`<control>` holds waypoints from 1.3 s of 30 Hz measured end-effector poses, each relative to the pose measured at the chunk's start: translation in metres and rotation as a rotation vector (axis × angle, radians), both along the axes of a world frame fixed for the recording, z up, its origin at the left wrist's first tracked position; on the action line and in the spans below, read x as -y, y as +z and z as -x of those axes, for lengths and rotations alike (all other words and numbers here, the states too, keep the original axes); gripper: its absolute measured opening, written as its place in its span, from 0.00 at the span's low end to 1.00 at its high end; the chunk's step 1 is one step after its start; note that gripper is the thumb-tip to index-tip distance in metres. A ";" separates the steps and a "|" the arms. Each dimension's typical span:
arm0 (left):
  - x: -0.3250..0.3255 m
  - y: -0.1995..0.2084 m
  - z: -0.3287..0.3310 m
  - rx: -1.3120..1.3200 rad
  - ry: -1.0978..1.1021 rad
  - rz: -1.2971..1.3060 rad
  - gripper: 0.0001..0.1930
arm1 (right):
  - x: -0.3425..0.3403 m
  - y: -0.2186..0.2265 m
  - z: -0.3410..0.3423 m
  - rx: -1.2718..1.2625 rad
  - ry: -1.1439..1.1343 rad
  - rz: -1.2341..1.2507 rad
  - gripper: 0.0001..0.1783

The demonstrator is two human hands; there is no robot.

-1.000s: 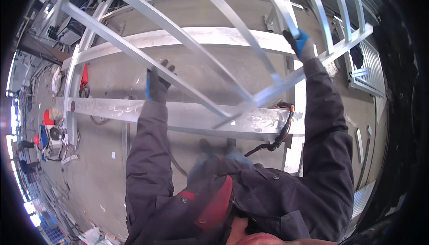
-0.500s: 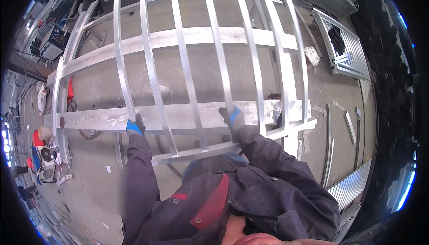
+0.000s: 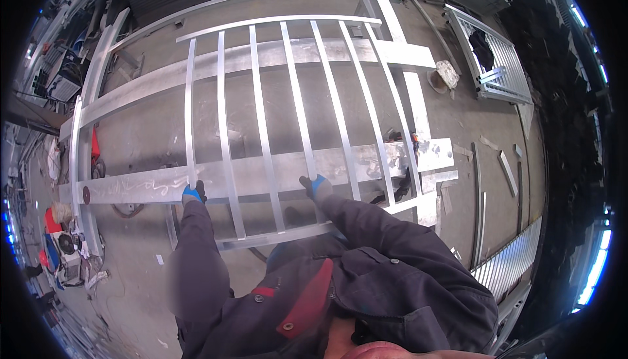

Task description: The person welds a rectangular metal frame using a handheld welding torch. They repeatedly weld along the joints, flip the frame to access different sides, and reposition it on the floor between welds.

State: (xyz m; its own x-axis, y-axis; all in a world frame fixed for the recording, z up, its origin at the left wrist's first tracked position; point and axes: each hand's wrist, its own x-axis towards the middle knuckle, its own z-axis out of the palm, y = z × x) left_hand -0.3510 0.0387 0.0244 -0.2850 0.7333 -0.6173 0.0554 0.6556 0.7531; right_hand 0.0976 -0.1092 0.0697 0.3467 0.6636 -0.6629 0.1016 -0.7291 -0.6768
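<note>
Two gloved hands [image 3: 193, 193] [image 3: 318, 187] grip one metal frame [image 3: 278, 19] with seven bars [image 3: 294, 90].

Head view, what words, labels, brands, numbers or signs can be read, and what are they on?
None legible.
Near beam: pale scrawl, too blurred to read.
Jacket button: any marks too small to read.
Frame: no text visible.

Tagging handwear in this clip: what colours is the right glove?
The right glove is blue, grey and dark; head view shows it best.
</note>
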 end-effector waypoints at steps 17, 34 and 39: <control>-0.024 -0.044 0.025 -0.609 -0.178 -0.383 0.31 | -0.058 -0.043 0.049 -0.019 0.100 0.031 0.31; 0.261 -0.062 -0.123 0.187 -0.385 0.389 0.27 | 0.054 0.042 -0.036 0.287 0.834 -0.076 0.25; 0.220 -0.096 -0.144 0.323 -0.597 0.556 0.21 | 0.137 0.048 -0.183 0.393 0.178 0.154 0.27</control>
State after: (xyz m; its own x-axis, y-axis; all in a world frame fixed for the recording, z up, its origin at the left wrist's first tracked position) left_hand -0.2072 -0.1815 -0.0711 0.3008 0.2728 -0.9138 0.3456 0.8619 0.3711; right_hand 0.2809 -0.2465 0.1176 0.4808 0.6398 -0.5995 0.4621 -0.7660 -0.4469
